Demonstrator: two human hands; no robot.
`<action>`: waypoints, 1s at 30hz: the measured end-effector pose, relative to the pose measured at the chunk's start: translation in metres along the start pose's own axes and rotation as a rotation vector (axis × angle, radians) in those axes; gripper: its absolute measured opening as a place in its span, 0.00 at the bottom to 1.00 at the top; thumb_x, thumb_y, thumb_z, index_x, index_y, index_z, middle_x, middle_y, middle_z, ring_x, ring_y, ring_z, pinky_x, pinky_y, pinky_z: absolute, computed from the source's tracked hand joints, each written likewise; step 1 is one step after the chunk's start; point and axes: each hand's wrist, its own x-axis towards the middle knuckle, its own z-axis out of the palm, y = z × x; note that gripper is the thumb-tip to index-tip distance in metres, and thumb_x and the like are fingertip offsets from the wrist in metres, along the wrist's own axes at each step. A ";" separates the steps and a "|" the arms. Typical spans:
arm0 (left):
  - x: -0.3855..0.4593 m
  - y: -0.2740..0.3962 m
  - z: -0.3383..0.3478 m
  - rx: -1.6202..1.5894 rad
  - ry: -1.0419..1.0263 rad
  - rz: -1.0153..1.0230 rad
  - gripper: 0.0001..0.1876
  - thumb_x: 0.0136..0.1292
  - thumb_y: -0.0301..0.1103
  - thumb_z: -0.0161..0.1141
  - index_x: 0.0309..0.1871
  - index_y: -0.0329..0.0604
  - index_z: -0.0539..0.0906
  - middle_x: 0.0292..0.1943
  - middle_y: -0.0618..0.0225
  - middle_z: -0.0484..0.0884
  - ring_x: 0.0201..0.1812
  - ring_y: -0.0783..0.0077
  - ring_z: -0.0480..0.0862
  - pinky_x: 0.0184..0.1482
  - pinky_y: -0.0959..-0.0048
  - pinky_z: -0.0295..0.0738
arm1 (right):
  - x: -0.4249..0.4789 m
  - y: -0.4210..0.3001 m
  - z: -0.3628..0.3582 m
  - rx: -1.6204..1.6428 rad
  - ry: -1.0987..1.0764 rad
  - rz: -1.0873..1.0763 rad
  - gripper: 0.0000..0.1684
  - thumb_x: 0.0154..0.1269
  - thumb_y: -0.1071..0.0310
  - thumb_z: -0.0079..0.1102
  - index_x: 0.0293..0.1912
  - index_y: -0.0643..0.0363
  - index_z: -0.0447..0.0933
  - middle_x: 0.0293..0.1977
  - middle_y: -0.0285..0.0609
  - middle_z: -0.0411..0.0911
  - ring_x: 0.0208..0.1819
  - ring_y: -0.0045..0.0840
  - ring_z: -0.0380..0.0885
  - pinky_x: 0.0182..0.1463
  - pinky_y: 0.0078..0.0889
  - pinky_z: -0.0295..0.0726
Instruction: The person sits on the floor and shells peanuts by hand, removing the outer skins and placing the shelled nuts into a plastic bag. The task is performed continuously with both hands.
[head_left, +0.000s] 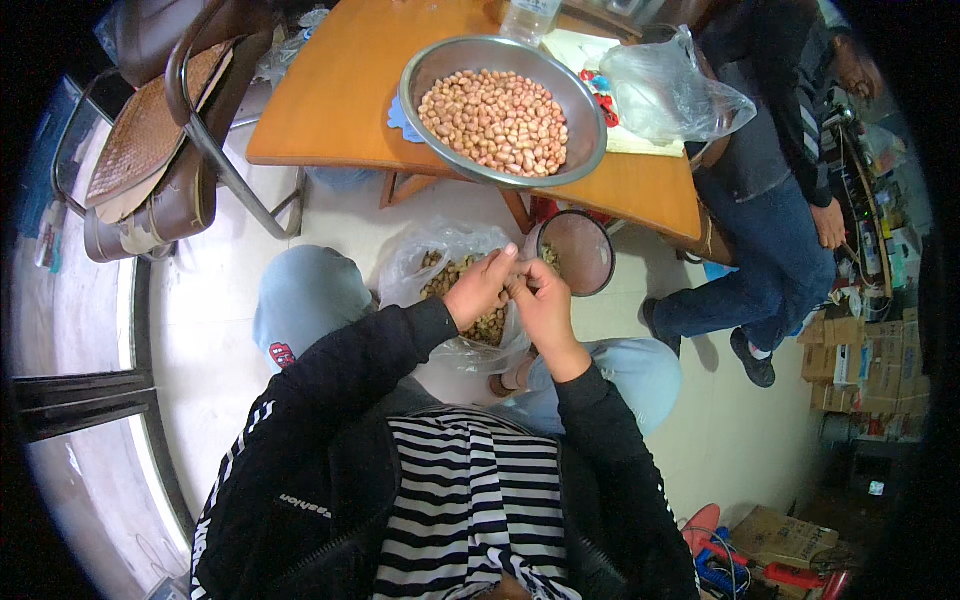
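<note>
My left hand (480, 285) and my right hand (544, 300) meet at the fingertips above a clear plastic bag (405, 262) of unshelled peanuts (487, 326) on the floor. Something small seems pinched between the fingers, too hidden to make out; it may be a peanut. Just right of my hands stands a round bin (589, 255) with pale bits, perhaps shells, at its left side. On the table beyond, a wide steel bowl (596, 154) holds many shelled pink peanuts (495, 124).
The wooden table (330, 97) also bears a plastic bottle (529, 19) and a crumpled clear bag (660, 86). A metal-framed chair (187, 97) is at the left. Another person (772, 225) is at the right, legs near the table. Cardboard boxes (874, 360) are stacked behind.
</note>
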 end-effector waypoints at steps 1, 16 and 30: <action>0.000 0.000 -0.001 -0.019 -0.010 -0.014 0.29 0.72 0.60 0.37 0.50 0.39 0.71 0.31 0.72 0.72 0.25 0.82 0.66 0.25 0.82 0.61 | 0.002 0.001 0.001 0.050 -0.013 0.037 0.07 0.62 0.71 0.63 0.37 0.65 0.77 0.26 0.39 0.74 0.29 0.18 0.71 0.33 0.23 0.71; 0.002 0.019 -0.007 -0.523 -0.130 -0.074 0.34 0.73 0.61 0.31 0.59 0.36 0.68 0.31 0.72 0.69 0.23 0.83 0.59 0.21 0.84 0.53 | 0.011 -0.007 -0.029 1.003 -0.072 0.272 0.08 0.69 0.68 0.50 0.38 0.63 0.74 0.30 0.38 0.75 0.32 0.19 0.74 0.36 0.21 0.74; 0.001 0.009 -0.008 -0.272 -0.026 -0.094 0.21 0.76 0.52 0.37 0.50 0.43 0.70 0.28 0.76 0.70 0.19 0.86 0.57 0.18 0.84 0.50 | 0.000 -0.025 -0.014 -0.179 0.093 -0.158 0.11 0.56 0.75 0.66 0.40 0.63 0.78 0.22 0.33 0.68 0.24 0.17 0.64 0.30 0.22 0.67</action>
